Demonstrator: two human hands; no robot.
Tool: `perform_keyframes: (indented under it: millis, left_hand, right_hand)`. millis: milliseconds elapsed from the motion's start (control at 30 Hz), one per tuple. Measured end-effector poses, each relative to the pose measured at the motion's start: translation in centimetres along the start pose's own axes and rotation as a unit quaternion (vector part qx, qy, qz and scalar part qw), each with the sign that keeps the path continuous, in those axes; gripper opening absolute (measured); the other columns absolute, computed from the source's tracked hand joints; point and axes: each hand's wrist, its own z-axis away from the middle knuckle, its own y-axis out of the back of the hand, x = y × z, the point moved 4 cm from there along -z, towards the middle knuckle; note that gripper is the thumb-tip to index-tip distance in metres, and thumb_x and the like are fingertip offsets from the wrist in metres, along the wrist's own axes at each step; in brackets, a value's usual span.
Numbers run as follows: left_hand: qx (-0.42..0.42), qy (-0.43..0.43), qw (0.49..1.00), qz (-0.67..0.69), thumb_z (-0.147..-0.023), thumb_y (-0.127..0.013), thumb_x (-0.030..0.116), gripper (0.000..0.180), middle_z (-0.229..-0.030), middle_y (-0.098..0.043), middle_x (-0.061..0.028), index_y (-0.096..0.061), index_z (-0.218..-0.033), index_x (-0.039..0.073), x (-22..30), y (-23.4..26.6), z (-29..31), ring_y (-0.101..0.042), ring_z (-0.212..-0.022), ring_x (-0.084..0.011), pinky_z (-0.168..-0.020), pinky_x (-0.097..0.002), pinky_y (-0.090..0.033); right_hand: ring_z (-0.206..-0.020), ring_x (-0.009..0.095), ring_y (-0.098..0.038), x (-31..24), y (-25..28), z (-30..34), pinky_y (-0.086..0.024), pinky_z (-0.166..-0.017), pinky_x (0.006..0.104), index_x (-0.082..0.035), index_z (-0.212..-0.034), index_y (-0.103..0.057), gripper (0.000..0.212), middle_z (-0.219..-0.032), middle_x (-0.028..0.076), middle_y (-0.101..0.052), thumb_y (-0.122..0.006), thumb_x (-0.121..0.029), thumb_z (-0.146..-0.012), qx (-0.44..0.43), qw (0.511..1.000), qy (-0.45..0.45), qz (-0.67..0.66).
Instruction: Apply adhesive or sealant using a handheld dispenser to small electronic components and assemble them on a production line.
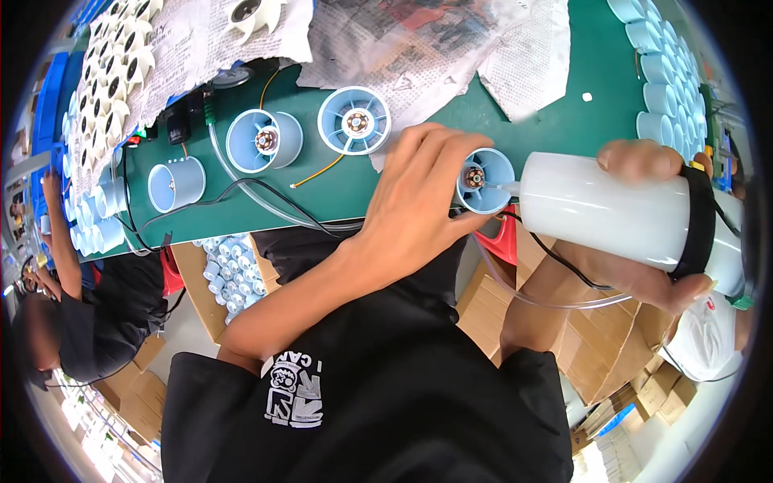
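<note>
My left hand (415,185) grips a light blue round fan housing (501,167) by its rim, near the table's front edge. Its open side faces right and shows a hub with a motor core inside. Wrapped around a fat white dispensing cartridge (600,205) with a black band is my right hand (640,161). The cartridge lies sideways, its narrow tip pointing left into the housing, close to the hub. Whether the tip touches the hub I cannot tell. To the left on the green table (596,72) are three more blue housings, one of them (354,121) with a yellow wire.
White fan impellers (113,76) sit in rows on newspaper at the far left. Blue housings (660,101) are stacked at the right. A clear hose (266,191) and black cables cross the table. Below stands a box of blue parts (233,270). Another person (97,314) works at left.
</note>
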Motion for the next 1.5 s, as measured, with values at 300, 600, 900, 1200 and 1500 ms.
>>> perform_keyframes:
  millis: [300, 600, 900, 1200, 1500]
  left_hand:
    - [0.005, -0.003, 1.0, 0.009, -0.06, -0.081, 0.007, 0.063, -0.112, -0.057, -0.0099, -0.053, -0.116, 0.006, -0.5, 0.2, 0.2, -0.049, -0.109, -0.0324, -0.094, -0.0416, -0.04]
    - [0.01, -0.01, 1.0, 0.015, -0.058, -0.081, 0.005, 0.064, -0.112, -0.057, -0.009, -0.052, -0.115, 0.005, -0.6, 0.0, 0.4, -0.05, -0.108, -0.0315, -0.091, -0.0412, -0.041]
    - [0.02, -0.016, 1.0, 0.011, -0.056, -0.081, 0.005, 0.066, -0.111, -0.057, -0.0091, -0.052, -0.116, 0.006, -0.6, 0.0, 0.2, -0.05, -0.108, -0.0314, -0.091, -0.0409, -0.041]
    - [0.017, 0.031, 0.999, 0.031, -0.065, -0.08, 0.011, 0.058, -0.109, -0.048, -0.0121, -0.057, -0.118, 0.008, 1.3, 0.7, -0.7, -0.045, -0.104, -0.0309, -0.089, -0.0382, -0.04]
    - [0.068, -0.025, 0.996, -0.054, -0.075, -0.071, 0.008, 0.056, -0.117, -0.054, -0.0205, -0.047, -0.125, 0.004, 0.3, -0.1, -13.0, -0.046, -0.113, -0.0379, -0.099, -0.0454, -0.037]
  right_hand:
    - [-0.083, 0.028, -0.05, 1.4, -0.6, -0.1, -0.041, -0.076, 0.0422, 0.004, -0.111, -0.047, 0.092, -0.098, 0.017, -0.05, -0.05, -0.077, -0.069, 0.017, 0.999, 0.027, 0.016]
    - [-0.083, 0.028, -0.051, 1.5, -0.4, 0.1, -0.041, -0.077, 0.042, 0.003, -0.108, -0.049, 0.09, -0.1, 0.016, -0.051, -0.052, -0.077, -0.068, -0.006, 1.0, 0.002, 0.007]
    - [-0.085, 0.029, -0.05, 1.1, -1.0, 0.0, -0.04, -0.079, 0.0416, 0.003, -0.107, -0.049, 0.093, -0.103, 0.017, -0.05, -0.051, -0.081, -0.067, -0.07, 0.994, 0.034, 0.08]
    - [-0.083, 0.022, -0.044, -4.5, 2.0, 1.2, -0.036, -0.075, 0.0336, 0.003, -0.114, -0.036, 0.084, -0.094, 0.012, -0.041, -0.07, -0.057, -0.067, 0.024, 0.989, 0.139, -0.04]
    - [-0.077, 0.023, -0.045, -7.4, 3.8, 3.7, -0.039, -0.069, 0.0376, 0.003, -0.126, -0.034, 0.091, -0.095, 0.013, -0.043, -0.059, -0.066, -0.072, 0.054, 0.977, 0.203, -0.039]
